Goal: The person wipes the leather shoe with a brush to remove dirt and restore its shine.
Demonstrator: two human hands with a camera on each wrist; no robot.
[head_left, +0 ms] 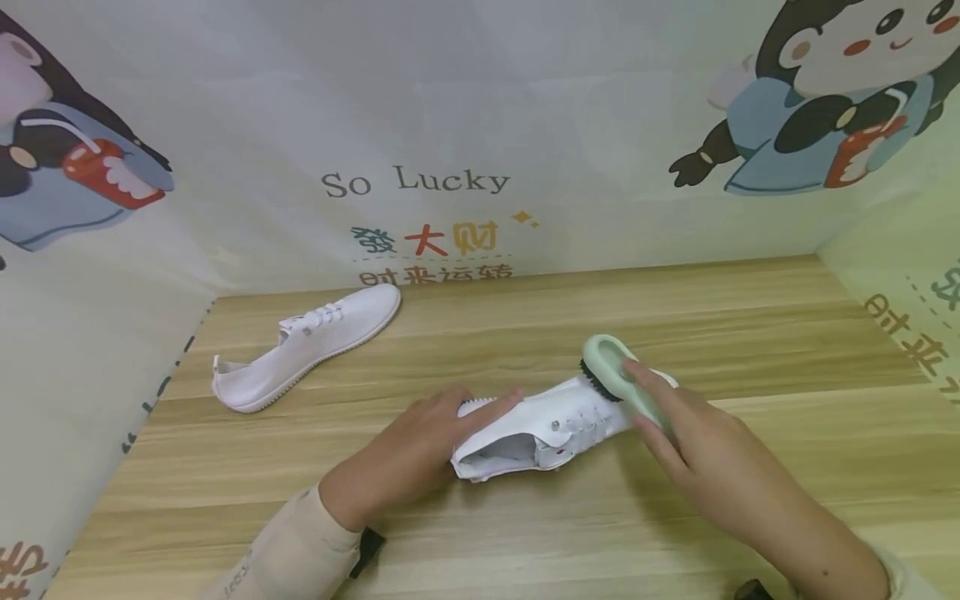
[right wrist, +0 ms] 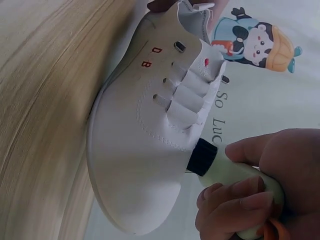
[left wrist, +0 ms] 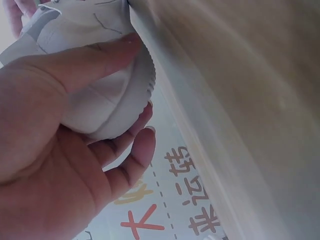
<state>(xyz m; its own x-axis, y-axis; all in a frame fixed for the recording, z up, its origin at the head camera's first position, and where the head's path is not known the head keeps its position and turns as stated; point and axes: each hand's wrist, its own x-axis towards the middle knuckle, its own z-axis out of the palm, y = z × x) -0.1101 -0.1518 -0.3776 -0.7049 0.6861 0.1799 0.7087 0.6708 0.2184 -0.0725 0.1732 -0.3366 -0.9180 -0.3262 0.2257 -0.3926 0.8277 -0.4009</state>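
A white lace-up shoe (head_left: 536, 421) is tilted on its side over the wooden table, its opening facing the person. My left hand (head_left: 420, 450) grips it by the heel, thumb along the upper and fingers round the sole edge, as the left wrist view shows. In my right hand (head_left: 701, 425) is a pale green scrub brush (head_left: 611, 367) with dark bristles (right wrist: 202, 157). The bristles touch the upper near the laces, toward the toe. Red letters mark the shoe's side in the right wrist view.
A second white shoe (head_left: 315, 346) stands at the back left of the wooden table (head_left: 487, 542). Printed sheets with cartoon figures and lettering form a back wall (head_left: 450, 108) and side walls round the table.
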